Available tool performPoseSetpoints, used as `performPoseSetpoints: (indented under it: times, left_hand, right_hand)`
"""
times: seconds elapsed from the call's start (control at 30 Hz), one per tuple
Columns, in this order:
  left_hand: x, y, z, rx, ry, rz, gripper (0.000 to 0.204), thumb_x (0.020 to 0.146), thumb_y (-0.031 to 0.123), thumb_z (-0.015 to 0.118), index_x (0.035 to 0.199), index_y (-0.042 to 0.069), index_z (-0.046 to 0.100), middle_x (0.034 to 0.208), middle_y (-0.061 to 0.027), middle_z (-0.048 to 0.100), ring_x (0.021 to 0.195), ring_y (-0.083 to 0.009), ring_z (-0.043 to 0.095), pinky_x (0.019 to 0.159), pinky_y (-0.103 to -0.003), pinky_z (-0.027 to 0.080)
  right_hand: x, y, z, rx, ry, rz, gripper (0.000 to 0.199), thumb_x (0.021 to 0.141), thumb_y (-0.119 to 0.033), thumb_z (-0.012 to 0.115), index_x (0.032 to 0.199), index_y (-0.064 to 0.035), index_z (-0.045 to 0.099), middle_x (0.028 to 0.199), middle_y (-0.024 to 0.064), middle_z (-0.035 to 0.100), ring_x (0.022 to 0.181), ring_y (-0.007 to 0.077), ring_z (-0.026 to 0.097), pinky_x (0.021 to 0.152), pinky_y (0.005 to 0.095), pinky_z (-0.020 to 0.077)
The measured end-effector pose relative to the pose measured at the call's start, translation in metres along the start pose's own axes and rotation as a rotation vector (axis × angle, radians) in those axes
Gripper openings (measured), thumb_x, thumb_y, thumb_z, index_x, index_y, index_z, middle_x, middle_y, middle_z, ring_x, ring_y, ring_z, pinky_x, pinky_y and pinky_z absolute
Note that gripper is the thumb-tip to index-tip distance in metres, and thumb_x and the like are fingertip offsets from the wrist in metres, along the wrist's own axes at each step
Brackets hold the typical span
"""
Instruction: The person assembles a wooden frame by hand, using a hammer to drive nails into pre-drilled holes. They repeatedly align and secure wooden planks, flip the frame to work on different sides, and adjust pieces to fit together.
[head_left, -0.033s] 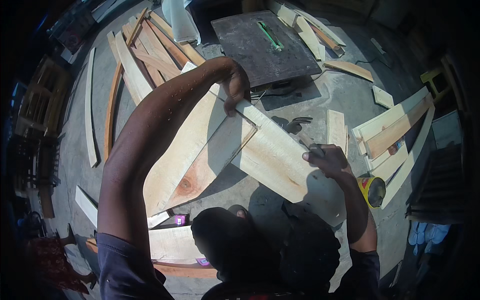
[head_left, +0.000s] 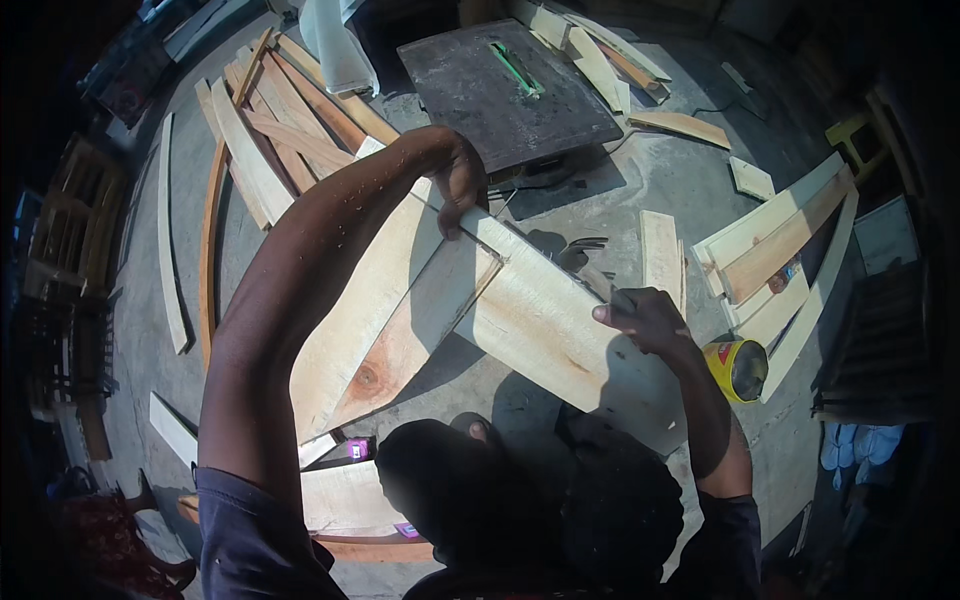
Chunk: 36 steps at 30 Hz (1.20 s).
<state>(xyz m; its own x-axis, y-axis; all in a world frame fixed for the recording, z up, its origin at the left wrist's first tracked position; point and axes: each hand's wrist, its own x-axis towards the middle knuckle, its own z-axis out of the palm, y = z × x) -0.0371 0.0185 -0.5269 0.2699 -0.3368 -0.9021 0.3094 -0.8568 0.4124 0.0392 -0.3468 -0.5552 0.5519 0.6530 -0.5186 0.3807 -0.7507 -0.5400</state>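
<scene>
Concrete floor (head_left: 640, 190) takes up most of the view, dusty grey and littered with offcuts. Top middle sits a dark square table saw top (head_left: 505, 90) with a green insert. Upper left is a fanned pile of long curved slats (head_left: 270, 130), and on the right a stack of pale boards (head_left: 775, 240) leaning together.

Right in the middle: a wide pale plank (head_left: 545, 315) running diagonally from upper left down to lower right, lying across a longer knotty board (head_left: 375, 330) that points down-left, so the 2 make a rough V.

Left arm is stretched way out and nearly straight, speckled with sawdust. The left hand (head_left: 462, 180) is curled over the far end of the pale plank, fingers clamped down on its edge. Right arm is bent at the elbow and tucked close; the right hand (head_left: 645, 318) is closed on the plank's near right edge, and there's something thin and dark in it, can't tell what.

Just beside the right forearm there's a yellow can (head_left: 738, 368) on its side. Small purple thing (head_left: 357, 450) near the knotty board's lower end.
</scene>
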Motion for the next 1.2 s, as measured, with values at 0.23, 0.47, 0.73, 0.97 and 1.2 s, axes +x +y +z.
performPoseSetpoints:
  times: [0.23, 0.47, 0.73, 0.97, 1.2]
  left_hand:
    - [0.251, 0.067, -0.083, 0.185, -0.368, 0.188, 0.070, 0.079, 0.016, 0.090, 0.142, 0.007, 0.060, 0.139, -0.0127, 0.067, 0.131, -0.0260, 0.057, 0.115, -0.046, 0.039]
    - [0.442, 0.069, -0.139, 0.379, -0.409, 0.164, 0.072, 0.085, 0.033, 0.085, 0.145, 0.005, 0.059, 0.142, -0.0183, 0.064, 0.132, -0.0327, 0.059, 0.113, -0.048, 0.043]
    - [0.456, 0.057, -0.174, 0.398, -0.224, 0.229, 0.071, 0.084, 0.035, 0.084, 0.140, -0.002, 0.060, 0.130, -0.0254, 0.069, 0.125, -0.0416, 0.064, 0.105, -0.052, 0.050]
    - [0.496, -0.017, -0.182, -0.133, -0.317, 0.224, 0.072, 0.071, 0.031, 0.095, 0.131, 0.001, 0.068, 0.132, -0.0164, 0.070, 0.123, -0.0277, 0.063, 0.106, -0.045, 0.049]
    - [0.536, -0.036, -0.204, 0.176, -0.253, 0.255, 0.065, 0.067, 0.031, 0.096, 0.122, 0.004, 0.075, 0.128, -0.0157, 0.072, 0.121, -0.0282, 0.064, 0.102, -0.044, 0.051]
  right_hand:
    - [0.033, 0.187, 0.023, 0.330, -0.096, 0.284, 0.054, 0.086, -0.051, 0.079, 0.103, -0.0002, 0.071, 0.063, 0.0040, 0.057, 0.048, 0.0149, 0.055, 0.048, 0.0343, 0.0451]
    - [0.147, 0.356, 0.045, 0.290, -0.070, 0.285, 0.051, 0.092, -0.051, 0.072, 0.101, -0.0006, 0.072, 0.078, 0.0175, 0.072, 0.074, 0.0321, 0.075, 0.066, 0.0439, 0.0552]
    - [0.318, 0.315, 0.087, -0.238, 0.123, 0.072, 0.045, 0.088, -0.026, 0.077, 0.122, -0.0026, 0.058, 0.106, 0.0232, 0.074, 0.092, 0.0451, 0.075, 0.080, 0.0562, 0.0592]
    - [0.364, 0.349, 0.063, -0.218, 0.306, 0.110, 0.051, 0.090, -0.039, 0.080, 0.115, -0.0012, 0.058, 0.106, 0.0223, 0.072, 0.098, 0.0437, 0.073, 0.079, 0.0562, 0.0574]
    - [0.359, 0.392, 0.013, -0.405, 0.534, 0.294, 0.042, 0.092, -0.036, 0.076, 0.117, -0.0081, 0.057, 0.112, 0.0170, 0.064, 0.099, 0.0418, 0.070, 0.077, 0.0566, 0.0567]
